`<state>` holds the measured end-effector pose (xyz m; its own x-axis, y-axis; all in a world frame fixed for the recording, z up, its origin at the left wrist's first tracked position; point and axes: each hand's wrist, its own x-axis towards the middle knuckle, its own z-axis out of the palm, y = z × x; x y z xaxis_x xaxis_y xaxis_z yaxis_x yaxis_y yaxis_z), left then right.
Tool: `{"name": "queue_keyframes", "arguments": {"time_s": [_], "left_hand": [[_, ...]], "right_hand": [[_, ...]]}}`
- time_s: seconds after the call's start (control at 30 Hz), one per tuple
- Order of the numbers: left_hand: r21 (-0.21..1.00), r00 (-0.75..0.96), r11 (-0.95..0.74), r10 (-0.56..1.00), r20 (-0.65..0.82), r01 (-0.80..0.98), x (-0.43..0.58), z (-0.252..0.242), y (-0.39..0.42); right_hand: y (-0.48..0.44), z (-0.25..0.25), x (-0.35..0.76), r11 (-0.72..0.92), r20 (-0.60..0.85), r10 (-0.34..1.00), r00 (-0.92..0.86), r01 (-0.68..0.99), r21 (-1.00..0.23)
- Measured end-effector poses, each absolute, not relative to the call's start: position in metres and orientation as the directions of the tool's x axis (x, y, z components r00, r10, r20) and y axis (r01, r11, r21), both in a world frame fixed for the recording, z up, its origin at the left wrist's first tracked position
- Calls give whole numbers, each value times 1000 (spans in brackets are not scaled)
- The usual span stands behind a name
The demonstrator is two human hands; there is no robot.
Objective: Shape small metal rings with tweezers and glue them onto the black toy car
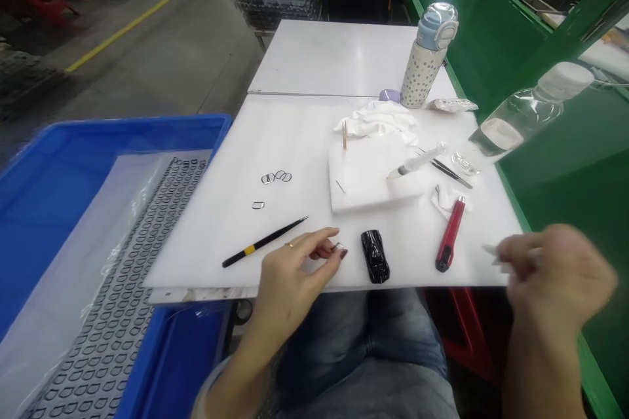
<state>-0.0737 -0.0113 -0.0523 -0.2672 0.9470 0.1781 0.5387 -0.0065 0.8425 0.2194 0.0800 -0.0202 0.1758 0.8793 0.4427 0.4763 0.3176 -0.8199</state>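
Note:
My left hand [295,275] is over the front edge of the white table, thumb and fingers closed around a small thin piece [338,247]; its shape is hard to make out. To its right lies a glossy black toy car [375,256]. A slim black tool [265,242] with a yellow band and fine tip lies left of the hand. Beyond it are several thin black-edged rings [276,177] and a single ring [258,205]. My right hand [555,268], blurred, is raised at the table's right edge, fingers closed around something whitish. A red utility knife [450,236] is nearest to it.
A white pad [363,177] holds a syringe [417,162]; tweezers [449,171] lie beside it. A clear bottle [521,118], dotted flask [425,65] and white cloth [381,119] stand behind. At left, a blue bin [147,124] holds sheets of rings [113,314].

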Motion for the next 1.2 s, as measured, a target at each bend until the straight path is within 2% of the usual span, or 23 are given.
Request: {"name": "queue_keyframes", "arguments": {"time_s": [0.03, 0.07, 0.1, 0.13, 0.2, 0.23, 0.3, 0.43, 0.5, 0.57, 0.63, 0.87, 1.03, 1.2], "left_hand": [[947, -298, 23, 951, 78, 320, -65, -52, -12], [997, -280, 53, 959, -35, 57, -57, -52, -11], [971, -219, 94, 965, -144, -221, -49, -53, -11], [888, -154, 126, 965, -213, -442, -42, -54, -10], [756, -87, 150, 960, -265, -637, -32, -57, -8], [727, -83, 149, 958, -273, -671, -30, -59, -7], [696, -80, 151, 954, -288, -702, -28, -61, -6], [642, -26, 195, 948, -318, -742, -30, -62, -6], [624, -6, 213, 944, -330, -752, -30, -61, -7], [607, -3, 216, 941, -338, -765, -29, -60, -8], [592, -16, 202, 939, -342, -780, -27, -58, -8], [571, -61, 159, 936, -347, -806, -23, -56, -6], [569, -50, 171, 935, -352, -804, -22, -54, -7], [580, -74, 150, 936, -345, -801, -21, -53, -6]], "right_hand": [[69, -21, 208, 337, 406, 913, 31, 500, -797], [60, -22, 199, 348, 341, 933, -115, 524, -777], [53, -23, 193, 352, 254, 935, -248, 545, -761], [48, -24, 190, 347, 153, 919, -363, 565, -748], [44, -27, 192, 325, 6, 880, -475, 593, -737], [43, -30, 196, 328, -15, 871, -491, 604, -727], [44, -36, 204, 367, 61, 888, -457, 621, -693], [42, -40, 197, 469, 407, 879, -247, 599, -649], [40, -34, 177, 595, 543, 797, -266, 498, -630], [39, -26, 152, 726, 616, 688, -383, 363, -584], [40, -19, 128, 784, 626, 618, -476, 303, -543], [43, -13, 116, 889, 651, 457, -606, 346, -301], [48, 0, 137, 865, 642, 494, -586, 406, -295], [46, -4, 128, 868, 621, 496, -607, 371, -330]]}}
